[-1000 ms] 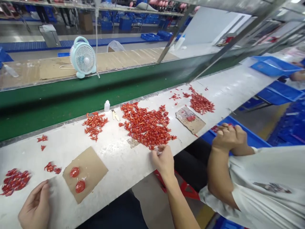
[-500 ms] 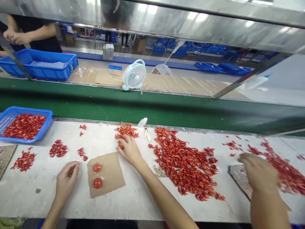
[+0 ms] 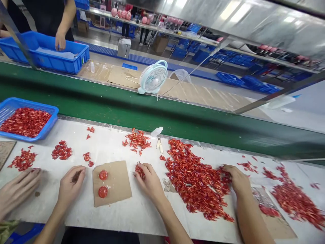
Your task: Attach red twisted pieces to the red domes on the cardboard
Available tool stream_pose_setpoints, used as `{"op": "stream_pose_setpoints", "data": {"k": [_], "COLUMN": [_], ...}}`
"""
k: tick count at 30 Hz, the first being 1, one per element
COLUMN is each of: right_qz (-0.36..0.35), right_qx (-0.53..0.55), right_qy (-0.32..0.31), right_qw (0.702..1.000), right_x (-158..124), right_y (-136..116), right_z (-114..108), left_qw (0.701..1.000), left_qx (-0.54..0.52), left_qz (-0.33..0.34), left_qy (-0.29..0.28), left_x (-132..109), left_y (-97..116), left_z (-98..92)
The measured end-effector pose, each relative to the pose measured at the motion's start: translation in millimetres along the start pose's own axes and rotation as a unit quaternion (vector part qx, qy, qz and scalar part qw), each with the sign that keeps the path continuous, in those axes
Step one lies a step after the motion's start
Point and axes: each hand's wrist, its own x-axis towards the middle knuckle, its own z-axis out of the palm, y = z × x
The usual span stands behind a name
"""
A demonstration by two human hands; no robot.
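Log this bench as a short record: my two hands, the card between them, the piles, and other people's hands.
left hand: on the white table, left of the cardboard, nothing seen in it
right hand: pinches a few red pieces
cardboard: two red domes
big red pile: right of right hand
other hands: one far left, one on the big red pile
blue basket: red bits, far left

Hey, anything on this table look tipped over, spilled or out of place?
The small white bottle lies on its side at the table's far edge, by the green belt, near the red pieces. No spill shows.
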Motion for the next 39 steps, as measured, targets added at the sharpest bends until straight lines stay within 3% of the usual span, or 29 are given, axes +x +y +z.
{"op": "stream_pose_setpoints", "data": {"k": [6,11,14,17,22,24,28,31,35,39], "right_qz": [0.076,0.054,0.037,0.067,0.148,0.163,0.115,0.060,0.108,0.140], "right_qx": [0.051,0.057,0.054,0.054,0.108,0.103,0.042,0.035,0.021,-0.019], "right_qy": [-0.025,-0.084,-0.076,-0.056,-0.112,-0.108,-0.063,-0.119,-0.185,-0.152], "right_qw": [0.995,0.993,0.995,0.995,0.977,0.975,0.991,0.990,0.977,0.978], "right_x": [-31,-13,5,16,10,5,-1,-3,-1,3], "right_y": [-14,-20,-16,-10,-6,-8,-11,-13,-13,-10], "right_z": [-22,-25,-18,-16,-28,-35,-45,-47,-47,-53], "left_qw": [1.000,1.000,1.000,1.000,1.000,1.000,1.000,1.000,1.000,1.000], "left_qx": [0.004,0.005,0.007,0.007,-0.001,0.003,0.004,0.000,-0.010,-0.015], "left_qz": [-0.002,0.002,0.006,0.008,0.006,0.006,0.011,0.016,0.021,0.019], "left_qy": [0.001,-0.008,-0.006,-0.004,0.001,0.001,0.006,0.007,0.011,0.008], "left_x": [2,1,1,1,2,3,3,3,3,2], "left_y": [5,3,3,5,6,5,3,0,-2,-3], "left_z": [0.5,0.6,-0.2,-1.0,-0.6,0.0,1.1,1.5,2.0,2.2]}}
